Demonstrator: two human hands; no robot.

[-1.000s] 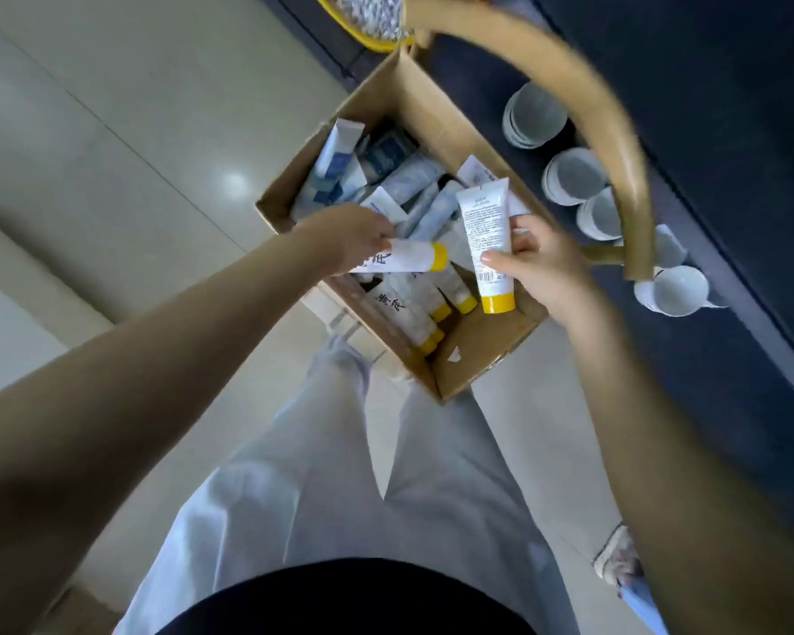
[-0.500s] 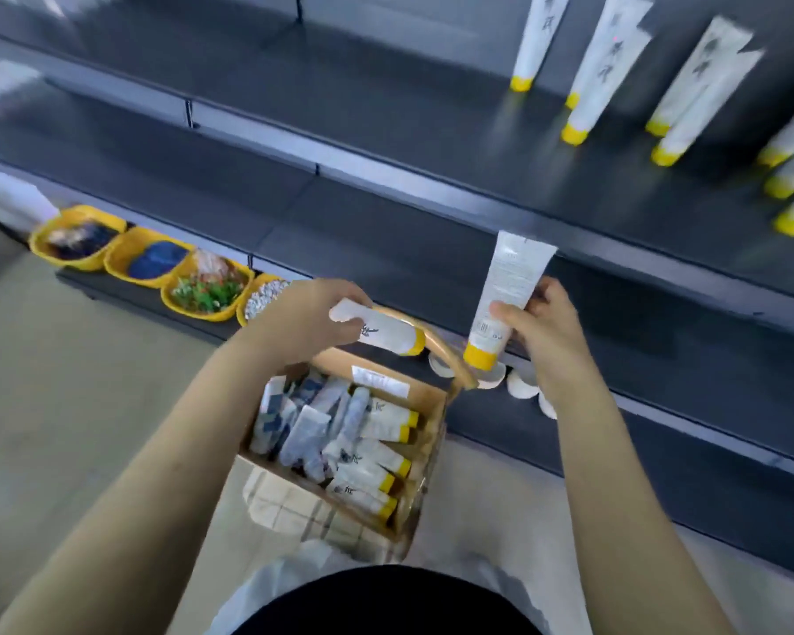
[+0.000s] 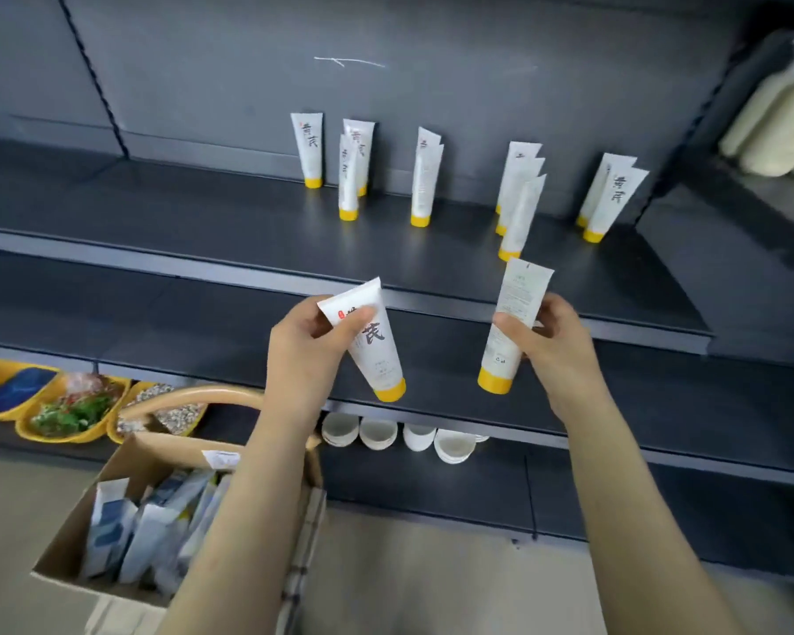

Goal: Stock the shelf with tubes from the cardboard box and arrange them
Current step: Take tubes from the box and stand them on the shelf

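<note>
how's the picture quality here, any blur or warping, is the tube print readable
Head view: bold print on the left-hand tube reads clearly, fine print on the right-hand tube is soft; the cardboard box and the pale bags far right are smeared; wide-angle warp bends the shelf edge and fans the standing tubes outward.

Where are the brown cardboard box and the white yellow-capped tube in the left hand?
Brown cardboard box (image 3: pixel 166 458): head view, far inner wall.
White yellow-capped tube (image 3: pixel 377 355), left hand (image 3: pixel 303 355): head view, printed body.

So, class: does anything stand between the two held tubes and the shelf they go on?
Nothing visible. The left tube and right tube hang in open air before the shelf; the standing tubes sit further back.
</note>
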